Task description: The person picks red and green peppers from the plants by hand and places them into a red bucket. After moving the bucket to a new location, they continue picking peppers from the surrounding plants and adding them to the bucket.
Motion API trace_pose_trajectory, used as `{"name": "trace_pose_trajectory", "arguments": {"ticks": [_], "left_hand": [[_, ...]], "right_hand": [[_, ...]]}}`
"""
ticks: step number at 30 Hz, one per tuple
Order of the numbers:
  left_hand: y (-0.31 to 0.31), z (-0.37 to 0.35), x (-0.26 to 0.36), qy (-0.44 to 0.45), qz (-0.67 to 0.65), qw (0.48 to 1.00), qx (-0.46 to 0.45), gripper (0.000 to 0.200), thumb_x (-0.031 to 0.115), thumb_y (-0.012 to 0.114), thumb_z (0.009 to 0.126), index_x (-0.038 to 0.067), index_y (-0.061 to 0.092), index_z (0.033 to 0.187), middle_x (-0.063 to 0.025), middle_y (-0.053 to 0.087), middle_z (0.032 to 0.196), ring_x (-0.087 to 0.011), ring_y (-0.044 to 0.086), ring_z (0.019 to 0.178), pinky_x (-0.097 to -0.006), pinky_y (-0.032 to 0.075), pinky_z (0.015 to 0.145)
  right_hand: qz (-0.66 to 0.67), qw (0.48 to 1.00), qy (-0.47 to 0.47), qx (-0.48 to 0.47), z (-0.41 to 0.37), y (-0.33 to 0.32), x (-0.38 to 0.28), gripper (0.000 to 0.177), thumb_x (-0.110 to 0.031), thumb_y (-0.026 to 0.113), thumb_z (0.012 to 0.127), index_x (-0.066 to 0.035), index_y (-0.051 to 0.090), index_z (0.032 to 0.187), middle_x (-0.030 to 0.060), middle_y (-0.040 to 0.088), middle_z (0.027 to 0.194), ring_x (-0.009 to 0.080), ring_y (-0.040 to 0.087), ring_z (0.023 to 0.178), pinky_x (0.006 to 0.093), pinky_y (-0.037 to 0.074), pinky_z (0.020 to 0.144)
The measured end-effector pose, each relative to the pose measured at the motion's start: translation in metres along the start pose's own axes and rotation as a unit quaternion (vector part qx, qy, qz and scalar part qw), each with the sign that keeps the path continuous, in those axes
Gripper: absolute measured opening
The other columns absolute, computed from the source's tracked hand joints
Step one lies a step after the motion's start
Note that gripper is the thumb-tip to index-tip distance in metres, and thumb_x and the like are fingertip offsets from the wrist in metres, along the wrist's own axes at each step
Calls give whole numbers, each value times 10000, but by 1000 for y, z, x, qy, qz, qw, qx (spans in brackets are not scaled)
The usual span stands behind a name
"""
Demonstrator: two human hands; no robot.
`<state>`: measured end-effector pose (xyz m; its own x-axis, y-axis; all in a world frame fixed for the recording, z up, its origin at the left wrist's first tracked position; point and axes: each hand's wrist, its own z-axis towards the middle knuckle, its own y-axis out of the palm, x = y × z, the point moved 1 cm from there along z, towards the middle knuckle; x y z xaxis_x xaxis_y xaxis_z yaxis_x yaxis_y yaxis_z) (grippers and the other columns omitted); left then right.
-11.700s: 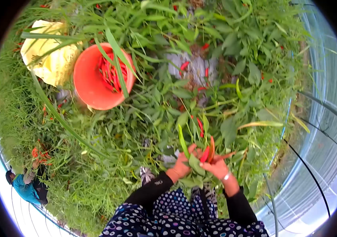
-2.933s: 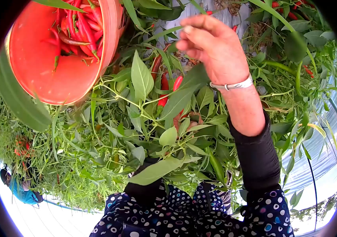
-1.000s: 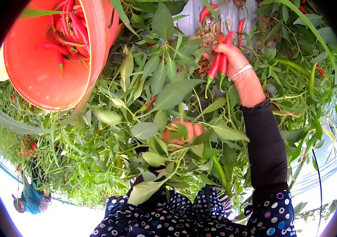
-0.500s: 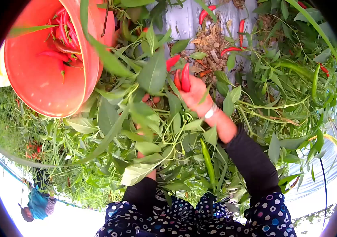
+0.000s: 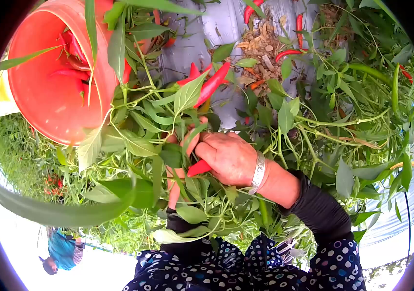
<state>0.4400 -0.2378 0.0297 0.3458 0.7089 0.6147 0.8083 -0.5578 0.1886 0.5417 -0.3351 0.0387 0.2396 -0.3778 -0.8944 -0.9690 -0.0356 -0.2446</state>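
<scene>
My right hand (image 5: 229, 157), with a silvery bracelet at the wrist, is closed round a red chili (image 5: 198, 168) whose tip sticks out below the fingers. Right beside it, my left hand (image 5: 187, 138) is partly covered by leaves; its fingers are bent among the stems, and what they hold is hidden. Large red chilies (image 5: 213, 85) show just above both hands, among leaves. A red bucket (image 5: 47, 116) lies tilted at the upper left, with red chilies (image 5: 73, 53) inside.
Green chili plants (image 5: 343, 116) spread around the hands. Several red chilies lie on grey sheeting (image 5: 221, 24) with dry leaves (image 5: 263, 48) at the top. A long green leaf (image 5: 66, 208) crosses the lower left. Another person (image 5: 64, 250) is farther off, lower left.
My right hand has moved down and left to my left hand. The chilies that stood at its fingers are no longer upright there. The bucket has shifted slightly in view.
</scene>
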Motion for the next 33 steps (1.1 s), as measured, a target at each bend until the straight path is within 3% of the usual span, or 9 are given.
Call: {"name": "trace_pose_trajectory", "arguments": {"ticks": [5,7,9,13,15,16,20,25,33], "left_hand": [[16,-7,-12,-46,-212,975,36,322,267,431,926,-7,554,1044,-143,558,1111,-199,512,1022,-342,418,916],[0,-7,-11,-178,-296,937,54,334,289,425,928,8,499,1093,-129,538,1067,-240,491,1072,-374,385,958],[-9,-6,-34,-102,-305,946,-27,333,311,454,914,24,509,1074,-103,543,1040,-208,504,1032,-327,400,917],[-7,-12,-27,32,-279,957,-76,301,233,471,881,-19,472,1045,-67,454,855,-187,452,863,-342,377,860],[-15,3,3,-540,-359,759,62,255,320,519,854,80,520,940,-41,512,705,-228,540,697,-357,483,623],[-5,-23,-12,-168,-127,975,68,185,298,508,856,116,518,889,-17,454,638,-199,514,640,-327,455,564],[-14,-8,-34,-106,-366,910,-167,204,261,448,910,81,529,959,14,293,638,-154,330,628,-266,314,609],[-16,-9,-25,-183,-371,897,-155,183,259,461,901,83,505,930,8,322,669,-156,346,665,-279,323,626],[0,-14,-7,-270,-227,936,-2,235,300,466,891,105,459,759,32,344,590,-119,351,545,-259,308,509]], "right_hand": [[132,977,-9,168,-5,-14,13,264,31,604,592,-20,464,811,117,563,897,307,571,885,396,473,777],[448,858,128,216,-10,-23,35,210,0,613,672,-21,491,841,76,583,820,233,593,806,360,498,717],[688,625,249,273,-6,-40,56,139,-51,624,735,-28,534,839,42,583,766,162,577,707,328,503,656],[680,610,371,163,18,-16,89,246,-123,665,747,-37,590,964,37,580,771,169,564,669,305,496,629],[683,595,411,104,27,5,94,342,-238,699,748,-88,587,1034,39,583,869,158,559,752,317,489,641],[708,590,377,90,31,10,93,356,-259,700,749,-85,585,1038,40,583,886,157,559,763,327,490,645],[746,589,302,70,41,6,84,447,-296,690,762,-76,535,1118,42,582,923,157,566,769,322,492,660],[781,600,163,52,50,0,81,523,-326,655,791,-65,459,1201,64,583,979,168,588,762,305,505,692],[655,721,224,-20,85,-8,84,508,-326,700,753,-84,482,1143,48,589,952,168,584,840,322,480,742]]}}
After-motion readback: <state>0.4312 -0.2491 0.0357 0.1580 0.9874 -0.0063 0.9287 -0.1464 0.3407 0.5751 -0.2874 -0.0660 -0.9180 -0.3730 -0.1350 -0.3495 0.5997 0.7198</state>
